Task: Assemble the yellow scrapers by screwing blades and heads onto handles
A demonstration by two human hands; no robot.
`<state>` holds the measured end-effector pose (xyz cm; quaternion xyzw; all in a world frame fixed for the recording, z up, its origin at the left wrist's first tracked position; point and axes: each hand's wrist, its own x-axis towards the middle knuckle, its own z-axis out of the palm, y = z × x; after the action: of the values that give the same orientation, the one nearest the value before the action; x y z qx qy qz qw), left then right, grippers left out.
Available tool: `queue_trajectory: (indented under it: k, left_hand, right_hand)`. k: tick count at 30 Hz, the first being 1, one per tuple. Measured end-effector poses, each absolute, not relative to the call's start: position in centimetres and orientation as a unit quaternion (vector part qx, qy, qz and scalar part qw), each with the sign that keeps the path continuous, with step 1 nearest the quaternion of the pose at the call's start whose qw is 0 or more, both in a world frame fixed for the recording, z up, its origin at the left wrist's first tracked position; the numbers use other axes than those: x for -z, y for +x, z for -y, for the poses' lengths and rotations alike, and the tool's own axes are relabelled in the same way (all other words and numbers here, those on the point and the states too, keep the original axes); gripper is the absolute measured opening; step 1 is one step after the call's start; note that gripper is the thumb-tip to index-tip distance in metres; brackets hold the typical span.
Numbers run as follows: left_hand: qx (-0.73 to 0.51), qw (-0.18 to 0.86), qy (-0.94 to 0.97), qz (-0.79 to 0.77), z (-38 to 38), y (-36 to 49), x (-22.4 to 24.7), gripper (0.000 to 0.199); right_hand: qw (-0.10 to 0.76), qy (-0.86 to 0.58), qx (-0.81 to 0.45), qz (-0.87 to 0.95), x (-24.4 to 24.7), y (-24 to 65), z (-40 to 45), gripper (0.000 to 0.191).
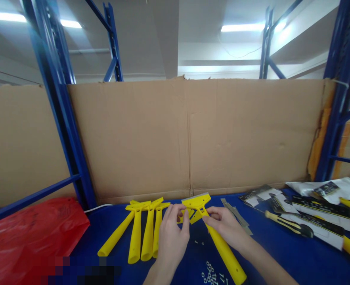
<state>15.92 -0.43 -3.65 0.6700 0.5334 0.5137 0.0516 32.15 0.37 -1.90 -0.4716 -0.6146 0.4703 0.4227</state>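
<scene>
My right hand (pixel 224 225) is closed round the neck of a yellow scraper (pixel 225 253). The scraper's wide head points up and away, with a thin grey blade along its far edge, and its long handle slants down toward me. At the left corner of the head is my left hand (pixel 173 227), fingers curved and the thumb apart from them; whether the fingertips touch the head I cannot tell. Small yellow plates (pixel 196 217) lie on the table behind the hands. Left of my left hand, several more yellow scrapers (pixel 135 237) lie side by side.
Small metal nuts and screws (pixel 209 273) are scattered on the blue table. Grey blade strips (pixel 237 215), a screwdriver (pixel 289 225) and packaged scrapers (pixel 320 229) lie to the right. A red plastic bag (pixel 35 233) fills the left. Cardboard (pixel 139 138) and blue posts (pixel 70 158) stand behind.
</scene>
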Motion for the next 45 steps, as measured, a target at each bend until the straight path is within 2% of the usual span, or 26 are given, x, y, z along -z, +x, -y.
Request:
queue_trajectory:
  k: [6, 10, 22, 25, 30, 38, 41, 45]
  left_hand:
    - [-0.324, 0.124, 0.776, -0.527, 1.2, 15.9, 3.7, 0.020]
    - [-0.252, 0.169, 0.793, -0.528, 1.4, 15.2, 4.1, 0.023]
    - [-0.187, 0.144, 0.804, -0.545, 1.7, 15.1, 3.7, 0.011]
    - [-0.180, 0.143, 0.802, -0.551, 1.9, 15.3, 3.6, 0.016]
    - [-0.204, 0.133, 0.817, -0.523, 2.0, 15.9, 3.8, 0.024]
    - [-0.212, 0.123, 0.831, -0.499, 1.6, 16.5, 4.7, 0.021]
    - [-0.297, 0.137, 0.799, -0.504, 1.2, 16.4, 4.5, 0.017]
    - [-0.477, 0.161, 0.693, -0.517, 0.2, 16.0, 3.9, 0.018]
  right_hand:
    - [0.439, -0.493, -0.460, 0.594, 1.9, 32.5, -0.6, 0.013]
    - [0.437, -0.499, -0.460, 0.591, 1.9, 32.5, -0.6, 0.011]
    - [0.422, -0.500, -0.463, 0.598, 2.0, 32.5, -0.6, 0.011]
    - [0.420, -0.494, -0.464, 0.603, 1.9, 32.5, -0.6, 0.012]
    - [0.422, -0.483, -0.461, 0.613, 1.8, 32.5, -0.5, 0.012]
    - [0.423, -0.485, -0.448, 0.621, 2.1, 32.5, -0.4, 0.013]
    - [0.418, -0.482, -0.449, 0.626, 2.2, 32.5, -0.5, 0.013]
    - [0.405, -0.474, -0.453, 0.637, 2.3, 32.4, -0.6, 0.014]
